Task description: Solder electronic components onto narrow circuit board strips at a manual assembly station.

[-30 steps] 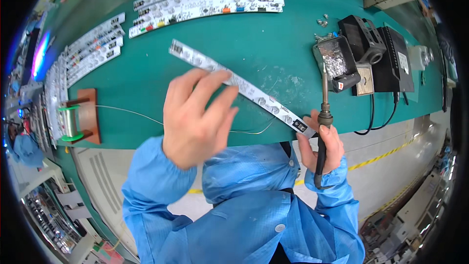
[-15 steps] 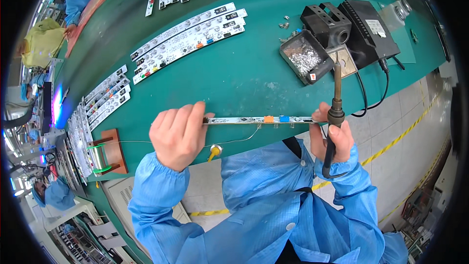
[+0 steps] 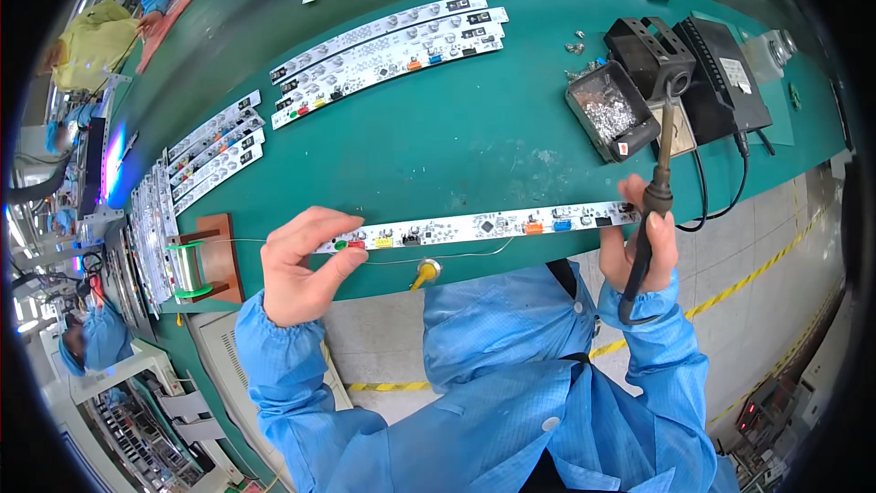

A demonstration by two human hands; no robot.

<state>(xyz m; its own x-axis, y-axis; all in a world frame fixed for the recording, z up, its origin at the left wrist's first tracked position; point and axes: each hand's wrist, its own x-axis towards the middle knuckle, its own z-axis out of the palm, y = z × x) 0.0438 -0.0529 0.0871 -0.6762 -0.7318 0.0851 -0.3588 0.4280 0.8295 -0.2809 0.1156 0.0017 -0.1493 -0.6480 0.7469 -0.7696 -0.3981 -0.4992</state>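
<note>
Head view: hands (image 3: 306, 269) grip a circuit strip (image 3: 458, 229); soldering iron (image 3: 657, 194) (in right).

At the remote bench (image 3: 392, 164) I have the circuit board (image 3: 465, 230) between the left hand (image 3: 297, 272) and right hand (image 3: 664, 245), near the front edge; solder spool (image 3: 188, 271) left of both, more boards (image 3: 388, 55) behind, tray (image 3: 582, 128) right of those, control box (image 3: 721, 91) farther right

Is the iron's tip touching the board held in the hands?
Apart: the head view shows the tip pointing away, well beyond the board's far edge, with a plain gap between.
</note>
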